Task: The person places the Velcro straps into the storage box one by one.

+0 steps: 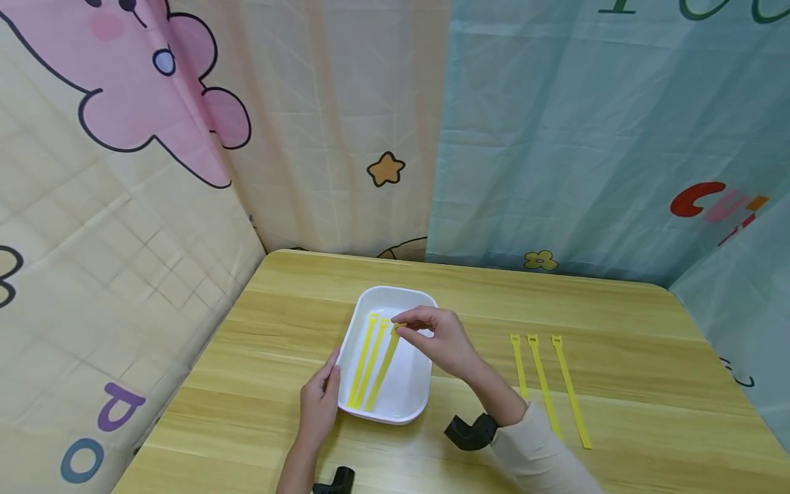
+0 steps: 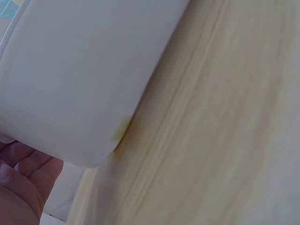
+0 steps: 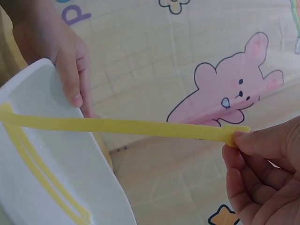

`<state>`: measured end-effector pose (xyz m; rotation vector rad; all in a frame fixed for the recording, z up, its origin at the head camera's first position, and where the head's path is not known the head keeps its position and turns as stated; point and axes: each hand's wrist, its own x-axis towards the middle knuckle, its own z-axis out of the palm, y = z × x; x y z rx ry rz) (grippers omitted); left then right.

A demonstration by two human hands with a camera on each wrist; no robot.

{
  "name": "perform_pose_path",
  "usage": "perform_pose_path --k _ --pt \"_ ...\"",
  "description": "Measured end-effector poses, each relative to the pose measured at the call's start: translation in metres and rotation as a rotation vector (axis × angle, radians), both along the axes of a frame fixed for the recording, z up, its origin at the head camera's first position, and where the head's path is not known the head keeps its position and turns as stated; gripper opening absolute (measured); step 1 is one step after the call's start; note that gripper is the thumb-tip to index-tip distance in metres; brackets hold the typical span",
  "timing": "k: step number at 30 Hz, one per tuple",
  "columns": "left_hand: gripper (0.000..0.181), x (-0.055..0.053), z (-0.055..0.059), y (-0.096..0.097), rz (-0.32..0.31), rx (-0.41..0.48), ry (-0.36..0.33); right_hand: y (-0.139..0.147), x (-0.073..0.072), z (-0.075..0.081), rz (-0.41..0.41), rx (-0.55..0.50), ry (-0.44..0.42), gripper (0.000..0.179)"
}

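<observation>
The yellow strap [image 1: 384, 370] in my right hand [image 1: 443, 337] should weigh next to nothing. It looks thin and bendy, stiff enough to hang out nearly straight from one end, and I judge it hard to break. Its smooth, flat face might slide a little, so the wider head is the sensible place to take hold, and that is where I have it: thumb and fingers [image 3: 236, 187] clamped on the head, the rest of the strap left free.

It slants down over the white tray [image 1: 410, 391], just below the middle of the head frame. Its tail reaches toward two matching straps [image 1: 372, 363] lying side by side in there; I can't tell whether it touches the tray floor. My left hand [image 1: 319, 401] grips the tray's left side, though the left wrist view hides part of those fingers behind the wall.

As for looks, the strap is plain bright yellow, long, narrow and flat. Three more straps [image 1: 571, 391] at the lower right of the frame, on the wood-grain counter [image 1: 666, 384], share that shape and plainly show the slotted head, with a slim tail below.
</observation>
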<state>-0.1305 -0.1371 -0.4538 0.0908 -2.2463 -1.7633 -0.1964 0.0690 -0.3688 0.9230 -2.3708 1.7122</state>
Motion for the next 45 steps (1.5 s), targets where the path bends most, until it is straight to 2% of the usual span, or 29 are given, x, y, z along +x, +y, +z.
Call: perform_pose_path --k 3,6,10,13,18,20,27,32,39,45 --pt "0.032 0.0 0.0 0.0 0.002 -0.005 -0.001 -0.002 0.0 -0.002 0.002 0.005 -0.002 0.017" --pt "0.032 0.001 0.001 0.0 0.006 -0.008 -0.006 -0.006 0.007 0.008 -0.002 0.018 -0.011 0.016" --pt "0.032 0.001 0.002 0.0 0.006 -0.006 -0.011 -0.008 0.005 0.007 -0.008 0.03 -0.036 0.017" --pt "0.032 0.001 0.003 0.001 0.001 -0.01 -0.016 -0.008 -0.005 -0.007 -0.013 0.041 -0.053 0.019" --pt "0.032 0.0 0.001 0.0 -0.008 -0.013 -0.014 -0.008 -0.013 -0.013 -0.031 0.073 -0.053 0.018" --pt "0.033 -0.001 -0.002 -0.002 -0.014 -0.013 0.001 -0.009 -0.016 -0.015 -0.043 0.089 -0.054 0.017" --pt "0.034 -0.011 -0.031 -0.009 -0.022 0.008 0.021 -0.013 -0.028 -0.025 -0.074 0.121 -0.088 0.013" --pt "0.034 -0.012 -0.035 -0.01 -0.017 0.002 0.046 -0.016 -0.037 -0.032 -0.093 0.13 -0.122 0.014" --pt "0.034 -0.012 -0.031 -0.008 -0.014 0.016 0.008 -0.015 -0.049 -0.045 -0.134 0.141 -0.158 0.014" --pt "0.033 -0.003 -0.005 -0.002 -0.015 -0.008 0.003 -0.013 -0.055 -0.054 -0.134 0.14 -0.174 0.013"
